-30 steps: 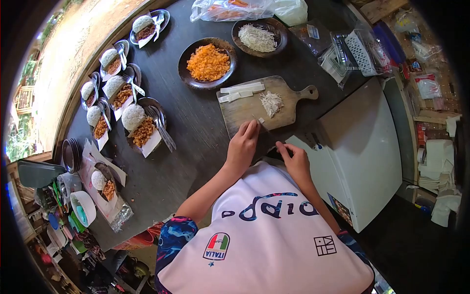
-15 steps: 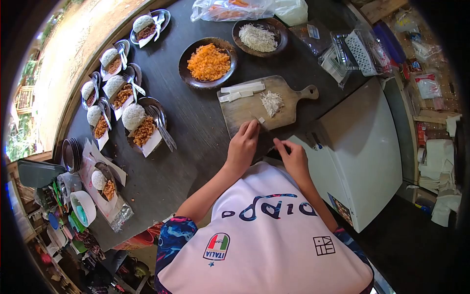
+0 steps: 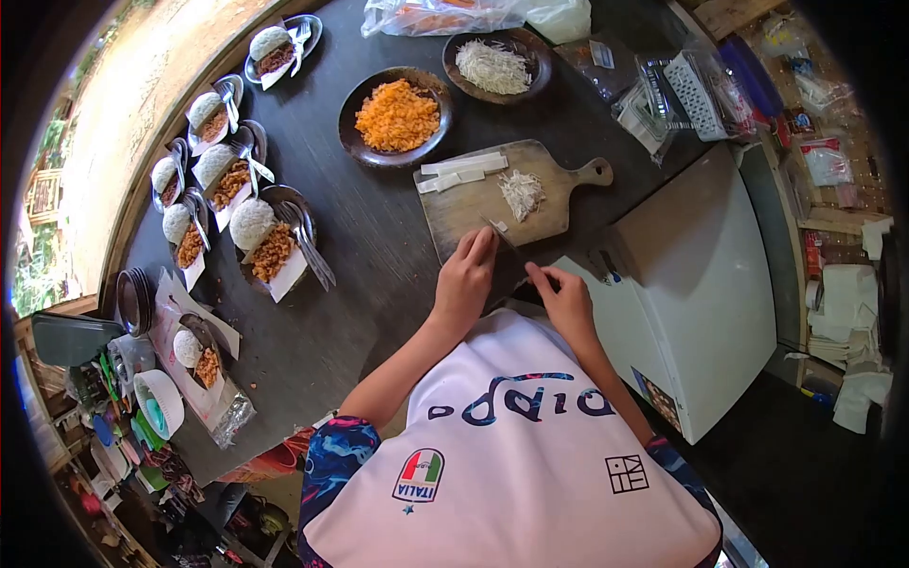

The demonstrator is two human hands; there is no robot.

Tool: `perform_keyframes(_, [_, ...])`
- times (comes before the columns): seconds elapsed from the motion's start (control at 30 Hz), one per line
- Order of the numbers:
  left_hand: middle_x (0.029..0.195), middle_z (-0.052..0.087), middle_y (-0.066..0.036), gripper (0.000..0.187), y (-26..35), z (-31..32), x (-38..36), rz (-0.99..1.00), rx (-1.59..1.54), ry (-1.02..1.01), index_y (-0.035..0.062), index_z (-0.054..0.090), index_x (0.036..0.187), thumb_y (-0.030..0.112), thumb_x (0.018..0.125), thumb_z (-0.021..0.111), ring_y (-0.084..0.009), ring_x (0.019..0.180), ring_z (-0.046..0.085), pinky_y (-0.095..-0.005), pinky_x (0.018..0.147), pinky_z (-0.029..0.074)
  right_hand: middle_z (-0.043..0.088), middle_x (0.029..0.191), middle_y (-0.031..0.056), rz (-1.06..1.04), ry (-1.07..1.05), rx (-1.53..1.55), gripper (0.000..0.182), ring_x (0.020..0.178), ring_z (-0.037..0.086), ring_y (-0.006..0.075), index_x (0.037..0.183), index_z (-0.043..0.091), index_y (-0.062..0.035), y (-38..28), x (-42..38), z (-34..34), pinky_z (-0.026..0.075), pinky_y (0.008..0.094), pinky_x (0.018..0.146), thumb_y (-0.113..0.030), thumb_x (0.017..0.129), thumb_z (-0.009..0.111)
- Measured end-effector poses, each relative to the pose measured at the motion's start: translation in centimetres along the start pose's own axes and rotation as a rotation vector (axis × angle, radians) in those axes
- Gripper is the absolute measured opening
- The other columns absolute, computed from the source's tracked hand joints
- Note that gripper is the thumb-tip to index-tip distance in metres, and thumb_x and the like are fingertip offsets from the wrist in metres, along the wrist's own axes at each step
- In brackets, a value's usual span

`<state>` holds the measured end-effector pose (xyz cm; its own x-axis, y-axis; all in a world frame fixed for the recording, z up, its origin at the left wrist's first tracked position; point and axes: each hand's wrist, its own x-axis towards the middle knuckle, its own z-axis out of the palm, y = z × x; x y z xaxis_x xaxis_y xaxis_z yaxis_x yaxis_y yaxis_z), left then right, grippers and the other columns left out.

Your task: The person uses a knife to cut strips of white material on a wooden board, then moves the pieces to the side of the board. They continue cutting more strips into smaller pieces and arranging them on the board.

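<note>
A thin knife (image 3: 511, 248) is in my right hand (image 3: 565, 295), its blade slanting over the near edge of the wooden cutting board (image 3: 454, 216). My left hand (image 3: 466, 276) rests at that same edge with its fingers bent and pressed together, just left of the blade. Whatever lies under those fingertips is hidden. A small white piece (image 3: 502, 226) sits beside the blade. Farther up the board are a pile of fine white shreds (image 3: 522, 195) and pale flat strips (image 3: 462, 170), stacked side by side.
Behind the board stand a bowl of orange shreds (image 3: 398, 115) and a bowl of white shreds (image 3: 493, 69). Several plates of rice (image 3: 253, 224) with minced topping and cutlery line the left. A white appliance (image 3: 696, 293) is at the right; plastic packs (image 3: 699, 95) lie beyond.
The view has shifted slightly, so the board and bowls sit a little higher and more to the left. Both hands keep nearly the same pose at the board.
</note>
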<state>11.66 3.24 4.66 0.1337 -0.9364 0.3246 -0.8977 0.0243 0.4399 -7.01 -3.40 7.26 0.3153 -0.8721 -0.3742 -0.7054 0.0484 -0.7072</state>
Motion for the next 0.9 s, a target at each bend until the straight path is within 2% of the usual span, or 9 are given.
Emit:
perform_keyframes(0.17, [0.131, 0.062, -0.012, 0.042, -0.2, -0.2, 0.1, 0.019, 0.031, -0.002, -0.0078, 0.070, 0.122, -0.001, 0.080, 0.068, -0.0284, 0.122, 0.063, -0.0369, 0.097, 0.058, 0.077, 0.084, 0.0157, -0.072, 0.051, 0.016, 0.048, 0.076, 0.073, 0.0248, 0.099, 0.078, 0.0034, 0.7, -0.2, 0.8, 0.053, 0.0356, 0.072, -0.043, 0.102, 0.070])
perform_keyframes(0.4, [0.131, 0.061, -0.012, 0.043, -0.1, -0.1, -0.1, 0.006, -0.006, -0.005, -0.0083, 0.070, 0.123, -0.001, 0.080, 0.067, -0.0291, 0.123, 0.062, -0.0366, 0.097, 0.058, 0.078, 0.087, 0.0156, -0.038, 0.003, 0.011, 0.046, 0.081, 0.075, 0.0275, 0.100, 0.079, 0.0021, -0.5, 0.5, 0.5, 0.054, 0.0361, 0.076, -0.043, 0.102, 0.071])
perform_keyframes(0.5, [0.132, 0.059, -0.013, 0.049, -0.2, -0.1, -0.3, 0.047, 0.076, -0.032, -0.0114, 0.067, 0.126, 0.003, 0.079, 0.065, -0.0255, 0.127, 0.059, -0.0323, 0.104, 0.054, 0.078, 0.087, 0.0158, -0.034, 0.001, 0.039, 0.046, 0.081, 0.075, 0.0275, 0.099, 0.079, 0.0019, -0.2, -0.2, 0.2, 0.054, 0.0358, 0.077, -0.043, 0.102, 0.071])
perform_keyframes(0.6, [0.132, 0.060, -0.013, 0.048, -0.2, 0.2, -0.4, 0.013, 0.014, -0.018, -0.0115, 0.068, 0.125, 0.003, 0.079, 0.065, -0.0261, 0.127, 0.059, -0.0324, 0.105, 0.053, 0.078, 0.088, 0.0160, -0.025, 0.004, 0.021, 0.046, 0.081, 0.075, 0.0275, 0.099, 0.079, 0.0019, -0.4, 0.1, 0.2, 0.054, 0.0356, 0.078, -0.044, 0.102, 0.071])
perform_keyframes(0.8, [0.131, 0.060, -0.013, 0.047, -0.3, 0.0, -0.3, 0.044, 0.057, -0.014, -0.0113, 0.068, 0.125, 0.001, 0.080, 0.065, -0.0265, 0.126, 0.059, -0.0337, 0.103, 0.055, 0.078, 0.087, 0.0158, -0.026, 0.002, 0.028, 0.048, 0.080, 0.074, 0.0255, 0.099, 0.078, 0.0032, -0.3, -0.1, 0.3, 0.054, 0.0357, 0.077, -0.044, 0.102, 0.071])
perform_keyframes(0.9, [0.129, 0.062, -0.012, 0.041, -0.1, 0.2, -0.3, -0.011, -0.032, 0.041, -0.0071, 0.070, 0.122, -0.002, 0.081, 0.068, -0.0300, 0.122, 0.064, -0.0376, 0.094, 0.060, 0.078, 0.086, 0.0156, 0.005, -0.007, 0.032, 0.049, 0.079, 0.074, 0.0246, 0.099, 0.078, 0.0036, 0.0, -0.2, 0.3, 0.053, 0.0357, 0.076, -0.045, 0.102, 0.070])
